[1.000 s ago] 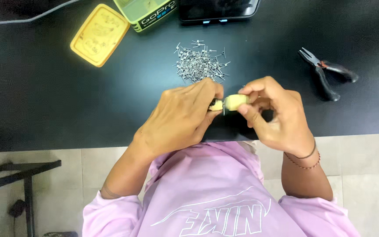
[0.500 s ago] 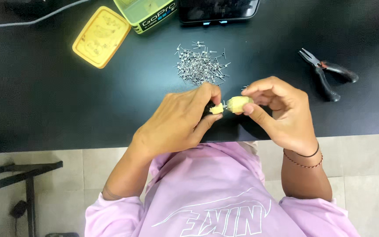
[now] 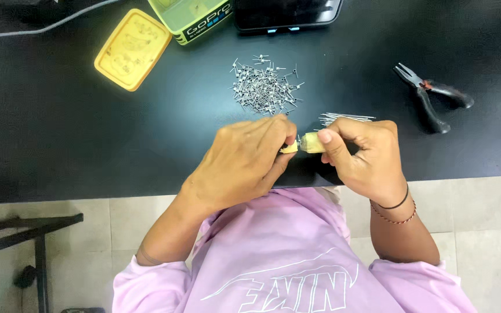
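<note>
At 6 o'clock of the pin heap [image 3: 264, 88], both hands pinch a small yellowish piece [image 3: 311, 142] above the counter [image 3: 59, 133]: left hand [image 3: 244, 159] closed on its end, right hand [image 3: 363, 156] closed around it. Advise steady, braced wrists.

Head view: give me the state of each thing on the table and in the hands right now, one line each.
Left hand: closed on the pale yellow piece.
Right hand: closed on the other end.
Pale yellow piece: held between both hands above the table edge.
Pliers: lying flat, untouched.
Yellow lid: off, lying beside its box.
Green box: open.
Pile of small metal pieces: loose heap.
Straight wires: lying bundled by the right hand.
</note>
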